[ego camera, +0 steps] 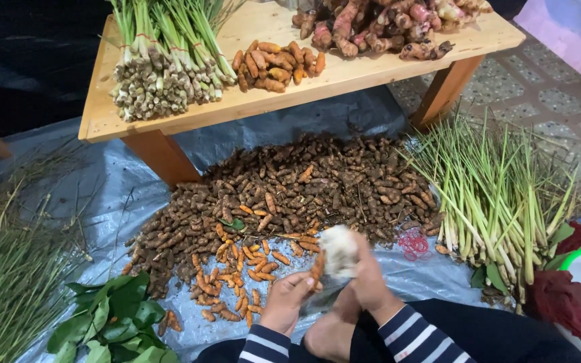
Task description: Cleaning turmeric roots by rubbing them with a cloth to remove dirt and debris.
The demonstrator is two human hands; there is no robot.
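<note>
Two hands in view. Left hand (pixel 289 300) fingers pinched around one orange turmeric root (pixel 317 267); right hand (pixel 364 275) clenched on a white cloth (pixel 339 250) pressed against that root, just above the person's lap. One large heap of unclean brown roots (pixel 290 191); cleaned orange ones (pixel 253 269) too many to count. One low wooden table (pixel 102 117) bearing three piles. One grey tarp (pixel 102 195) over tiled floor (pixel 539 87).

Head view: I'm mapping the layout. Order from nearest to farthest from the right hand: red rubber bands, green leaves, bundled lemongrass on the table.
From the right hand:
1. Red rubber bands, just right.
2. Green leaves, lower left.
3. Bundled lemongrass, on the table's left end.
</note>
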